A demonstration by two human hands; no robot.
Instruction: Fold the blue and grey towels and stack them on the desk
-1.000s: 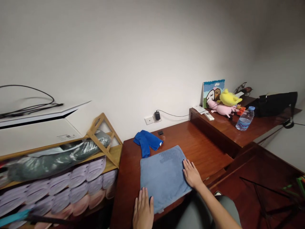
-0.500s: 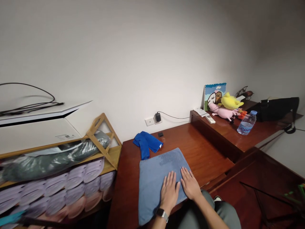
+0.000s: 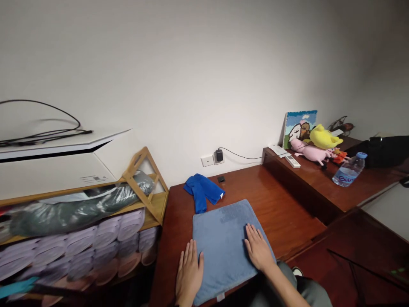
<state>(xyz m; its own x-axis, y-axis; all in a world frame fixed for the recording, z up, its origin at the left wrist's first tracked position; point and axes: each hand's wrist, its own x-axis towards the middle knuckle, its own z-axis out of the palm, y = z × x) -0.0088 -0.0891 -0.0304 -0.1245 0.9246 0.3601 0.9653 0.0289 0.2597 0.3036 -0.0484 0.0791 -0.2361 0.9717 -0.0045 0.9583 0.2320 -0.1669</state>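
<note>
Left hand [image 3: 190,270]: palm down, fingers extended and close together, grasping nothing; lies at the near left edge of the cloth square [image 3: 223,243], thumb side over it; right hand [image 3: 256,249]: palm down, fingers slightly apart, grasping nothing; appears to rest on the square's right part; cloth square: one, blue-grey, laid out on the desk [image 3: 275,192] between the hands and beyond them; white tag [image 3: 220,296] at its near edge, right of the left hand; blue cloth [image 3: 200,192]: crumpled, past the left hand's fingertips; water bottle [image 3: 348,172]: upper right of the right hand, well apart; step in hand, as judged: smoothing the square; next move calls for flat palms and light, even pressure, without dragging the edges.
</note>
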